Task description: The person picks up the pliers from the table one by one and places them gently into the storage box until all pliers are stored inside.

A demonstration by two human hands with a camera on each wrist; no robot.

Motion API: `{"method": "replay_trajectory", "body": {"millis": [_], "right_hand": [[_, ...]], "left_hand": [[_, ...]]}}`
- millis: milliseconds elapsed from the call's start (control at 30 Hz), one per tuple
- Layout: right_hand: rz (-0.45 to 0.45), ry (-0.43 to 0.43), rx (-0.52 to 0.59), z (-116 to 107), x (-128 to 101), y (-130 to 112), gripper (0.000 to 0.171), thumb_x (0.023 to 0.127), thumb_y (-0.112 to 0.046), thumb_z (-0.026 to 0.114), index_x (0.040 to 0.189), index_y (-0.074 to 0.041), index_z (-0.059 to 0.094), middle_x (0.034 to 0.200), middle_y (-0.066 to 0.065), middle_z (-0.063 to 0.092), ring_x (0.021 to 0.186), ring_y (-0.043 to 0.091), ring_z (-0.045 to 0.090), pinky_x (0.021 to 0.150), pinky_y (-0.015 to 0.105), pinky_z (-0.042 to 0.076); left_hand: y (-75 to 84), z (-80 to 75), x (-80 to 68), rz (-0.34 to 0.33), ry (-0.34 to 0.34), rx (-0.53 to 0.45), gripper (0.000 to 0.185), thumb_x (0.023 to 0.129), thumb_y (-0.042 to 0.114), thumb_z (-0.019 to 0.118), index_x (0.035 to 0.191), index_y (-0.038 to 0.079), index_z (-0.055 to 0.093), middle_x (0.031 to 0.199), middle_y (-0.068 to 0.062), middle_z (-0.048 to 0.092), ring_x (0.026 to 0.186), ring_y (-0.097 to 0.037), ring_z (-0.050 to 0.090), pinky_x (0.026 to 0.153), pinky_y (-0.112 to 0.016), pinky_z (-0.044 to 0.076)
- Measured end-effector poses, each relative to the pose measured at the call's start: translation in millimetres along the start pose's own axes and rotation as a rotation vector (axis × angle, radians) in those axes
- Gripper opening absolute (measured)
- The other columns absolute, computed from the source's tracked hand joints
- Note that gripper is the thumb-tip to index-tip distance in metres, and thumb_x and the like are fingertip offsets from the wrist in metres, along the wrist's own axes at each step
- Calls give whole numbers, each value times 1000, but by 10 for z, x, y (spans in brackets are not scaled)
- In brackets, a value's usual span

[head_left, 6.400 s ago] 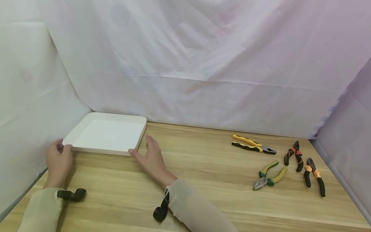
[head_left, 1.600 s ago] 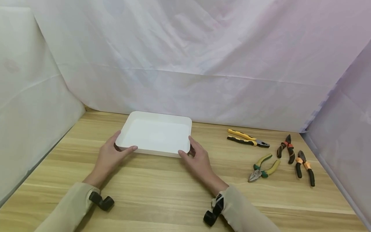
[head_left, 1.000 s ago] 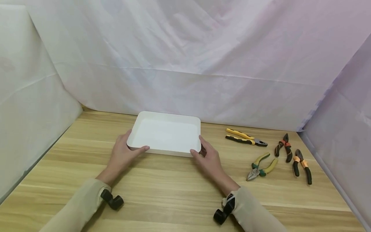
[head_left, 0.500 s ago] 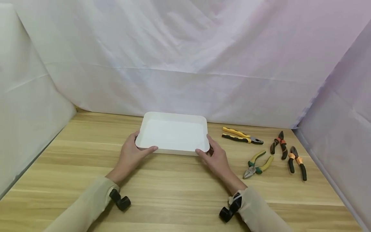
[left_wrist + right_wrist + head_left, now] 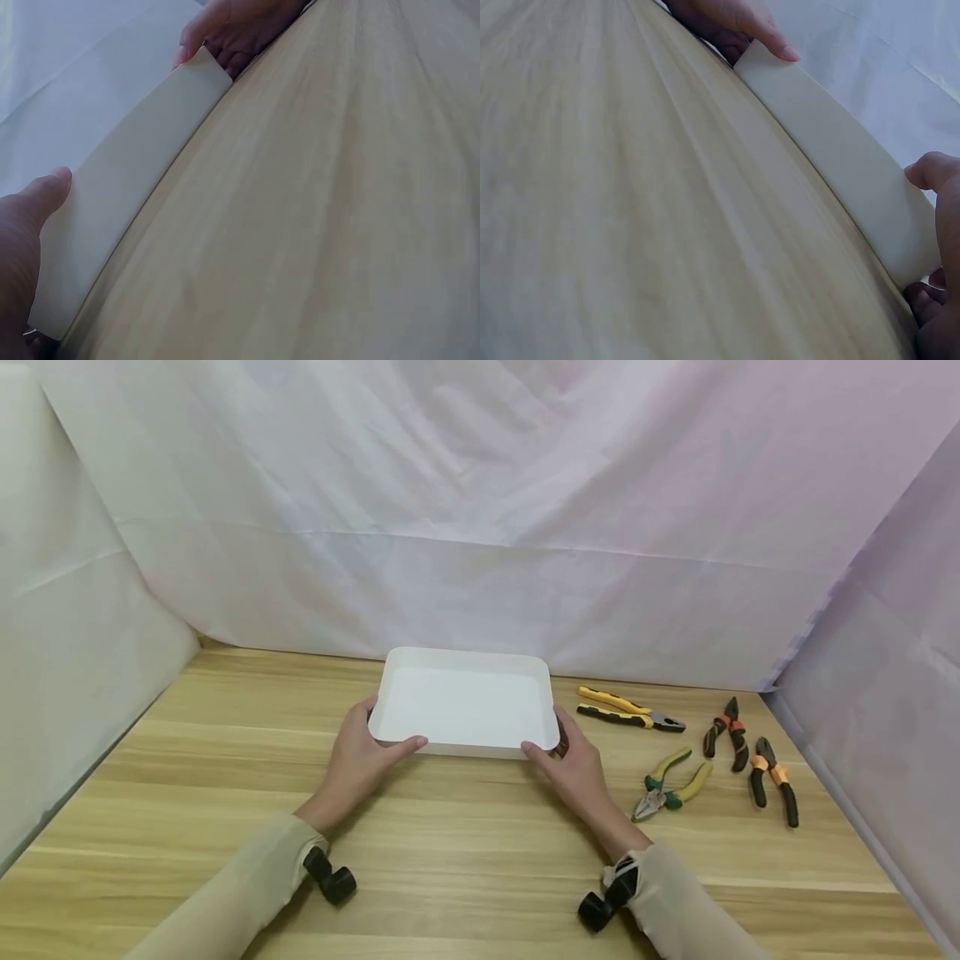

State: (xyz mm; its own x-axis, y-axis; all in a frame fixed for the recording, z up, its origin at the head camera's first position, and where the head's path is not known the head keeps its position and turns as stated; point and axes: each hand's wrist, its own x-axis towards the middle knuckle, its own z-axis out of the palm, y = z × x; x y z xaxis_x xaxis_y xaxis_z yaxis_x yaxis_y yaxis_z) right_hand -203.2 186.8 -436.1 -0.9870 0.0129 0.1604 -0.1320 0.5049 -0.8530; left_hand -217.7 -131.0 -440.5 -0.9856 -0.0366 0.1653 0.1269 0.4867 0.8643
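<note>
Both hands hold a shallow white rectangular tray [image 5: 465, 697] near the back of the wooden table in the head view. My left hand [image 5: 358, 758] grips its near left corner, thumb along the front wall and fingers round the left side. At the near right corner, my right hand [image 5: 576, 768] does the same, thumb tip at the front rim. In the left wrist view the tray's front wall [image 5: 139, 154] stands upright, its lower edge close along the wood. The right wrist view shows that wall [image 5: 836, 142] from the other side. Fingers under the corners are partly hidden.
Right of the tray lie several pliers: a yellow-and-black pair [image 5: 630, 708], a green-and-yellow pair [image 5: 670, 787] with handles spread, a red-and-black pair [image 5: 727, 735] and an orange-and-black pair [image 5: 774, 781]. A pale cloth [image 5: 465, 593] hangs behind the table.
The tray has slid from the table's left back corner rightward to the middle, both hands going with it. The right hand, loosely spread earlier, now grips its corner. The pliers lie as before.
</note>
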Motion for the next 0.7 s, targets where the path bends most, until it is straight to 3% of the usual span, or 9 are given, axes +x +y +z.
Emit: {"method": "replay_trajectory", "body": {"millis": [267,367,500,567,700], "right_hand": [[16,3,-63,-132,6,57,84,90,-33,77,158,-9,34,147,21,55,132,32,59,107,45,51],[34,9,-105,-191,-9,84,88,89,-37,77,159,-10,31,139,19,61,116,28,64,95,35,54],[49,4,-149,-244,-31,120,96,87,-46,78,161,-14,26,133,14,62,96,23,58,79,25,47],[43,-2,-146,-255,-32,131,98,86,-48,78,162,-15,25,139,14,59,102,23,59,83,28,50],[23,-7,-128,-246,-21,142,100,85,-50,78,162,-14,25,157,14,45,129,26,56,102,42,51]], "left_hand": [[124,121,-12,-30,-12,-1,111,73,50,88,154,-1,31,150,-20,44,136,-33,45,116,-51,39],[163,187,-9,-30,-25,-6,111,74,51,87,154,0,30,151,-19,42,137,-32,45,116,-50,39],[196,263,-5,-34,-32,-4,111,75,51,86,155,1,28,150,-18,42,137,-32,45,117,-50,39],[201,282,0,-34,-33,1,111,75,51,86,155,1,28,151,-18,41,137,-32,45,117,-50,39],[194,275,31,-21,-34,22,112,75,49,87,156,1,26,152,-20,39,138,-34,44,116,-52,40]]}}
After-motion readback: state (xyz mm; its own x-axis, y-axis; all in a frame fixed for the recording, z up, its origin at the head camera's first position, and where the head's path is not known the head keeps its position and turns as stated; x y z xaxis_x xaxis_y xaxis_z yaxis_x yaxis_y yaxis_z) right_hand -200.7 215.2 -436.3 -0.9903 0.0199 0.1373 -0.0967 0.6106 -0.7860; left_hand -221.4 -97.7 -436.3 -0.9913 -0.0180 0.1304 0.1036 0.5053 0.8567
